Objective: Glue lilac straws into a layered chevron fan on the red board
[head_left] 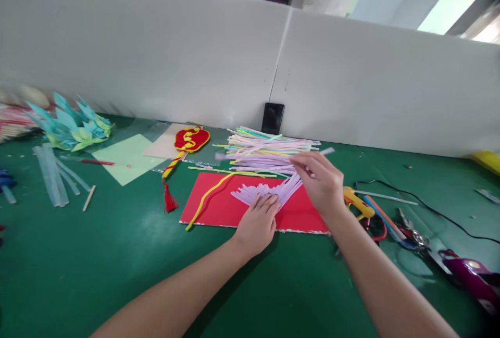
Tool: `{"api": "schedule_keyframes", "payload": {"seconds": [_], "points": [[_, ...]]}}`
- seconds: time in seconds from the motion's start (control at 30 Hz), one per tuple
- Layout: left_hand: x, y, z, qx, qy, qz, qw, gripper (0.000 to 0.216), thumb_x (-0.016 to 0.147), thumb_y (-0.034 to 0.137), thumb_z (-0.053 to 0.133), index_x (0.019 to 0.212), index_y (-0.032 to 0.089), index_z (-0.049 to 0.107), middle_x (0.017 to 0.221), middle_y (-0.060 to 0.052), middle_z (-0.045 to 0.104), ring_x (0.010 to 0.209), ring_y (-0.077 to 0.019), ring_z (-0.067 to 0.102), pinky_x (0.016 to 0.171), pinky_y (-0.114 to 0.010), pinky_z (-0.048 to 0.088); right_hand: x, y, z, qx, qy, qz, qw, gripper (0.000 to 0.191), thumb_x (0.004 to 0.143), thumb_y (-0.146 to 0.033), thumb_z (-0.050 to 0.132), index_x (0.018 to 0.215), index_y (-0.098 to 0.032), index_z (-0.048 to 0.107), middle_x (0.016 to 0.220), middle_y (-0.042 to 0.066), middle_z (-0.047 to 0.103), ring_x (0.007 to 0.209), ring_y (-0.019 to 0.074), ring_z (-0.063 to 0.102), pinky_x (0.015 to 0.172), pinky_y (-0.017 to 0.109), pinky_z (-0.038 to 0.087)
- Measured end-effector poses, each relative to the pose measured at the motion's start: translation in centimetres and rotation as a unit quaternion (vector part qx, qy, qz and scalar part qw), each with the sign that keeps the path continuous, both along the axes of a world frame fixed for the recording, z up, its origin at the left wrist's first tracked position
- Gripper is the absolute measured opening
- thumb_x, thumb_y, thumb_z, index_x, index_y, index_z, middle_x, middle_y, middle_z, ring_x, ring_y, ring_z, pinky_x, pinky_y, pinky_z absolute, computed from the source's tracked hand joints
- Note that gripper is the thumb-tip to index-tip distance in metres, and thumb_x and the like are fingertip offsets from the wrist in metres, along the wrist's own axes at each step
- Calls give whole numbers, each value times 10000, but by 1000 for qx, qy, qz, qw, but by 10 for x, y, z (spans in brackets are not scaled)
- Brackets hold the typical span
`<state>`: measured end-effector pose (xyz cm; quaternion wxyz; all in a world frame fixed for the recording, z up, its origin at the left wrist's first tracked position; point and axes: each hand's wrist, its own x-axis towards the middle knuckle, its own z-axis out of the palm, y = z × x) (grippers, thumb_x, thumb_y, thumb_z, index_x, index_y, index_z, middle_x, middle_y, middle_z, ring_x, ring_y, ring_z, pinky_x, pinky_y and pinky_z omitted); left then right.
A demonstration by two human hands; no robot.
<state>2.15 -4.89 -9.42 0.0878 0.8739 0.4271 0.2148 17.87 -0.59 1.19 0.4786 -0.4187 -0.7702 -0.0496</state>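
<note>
A fan-shaped group of light purple pipe cleaners (289, 188) lies on the red board (224, 208). My left hand (258, 226) rests on its lower part, fingers stretched out and pressing it against the board. Above the board's right half, my right hand (321, 182) is closed in a pinch around a single purple pipe cleaner (253, 157), held roughly level and blurred toward its left end. One curved yellow pipe cleaner (207, 197) lies across the board's left side. Just behind the board is a pile of pastel pipe cleaners (269, 145).
A phone (273, 117) leans against the white partition (156, 46). On the left are a red-and-yellow fan ornament (191, 140), green paper (127, 161) and a teal paper flower piece (74, 127). To the right are a yellow glue gun (358, 203), its black cord and pliers (420, 239).
</note>
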Motion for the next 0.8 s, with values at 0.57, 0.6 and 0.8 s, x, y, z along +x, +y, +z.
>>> {"api": "schedule_keyframes", "payload": {"seconds": [0.57,0.6,0.8], "points": [[-19,-21,10,73,-60,93,991,283,943,264,395,1187,166,498,955,-72,687,831,-187,669,659,-282,553,3,-50,-89,-186,-54,44,980,211,895,-221,470,942,-233,676,929,44,666,813,136,655,703,226,544],[-19,-18,10,70,-60,100,991,283,943,274,395,1183,168,503,962,-72,690,839,-185,672,661,-274,554,2,-51,-89,-190,-46,45,980,210,895,-224,471,945,-238,675,926,44,667,813,136,655,703,228,546],[-27,-11,10,72,-67,62,993,204,943,223,396,1006,182,585,846,-38,677,771,-158,663,658,-256,543,-2,-53,-91,-220,11,79,972,181,879,-229,515,933,-246,686,909,42,662,838,140,651,728,235,550]]}}
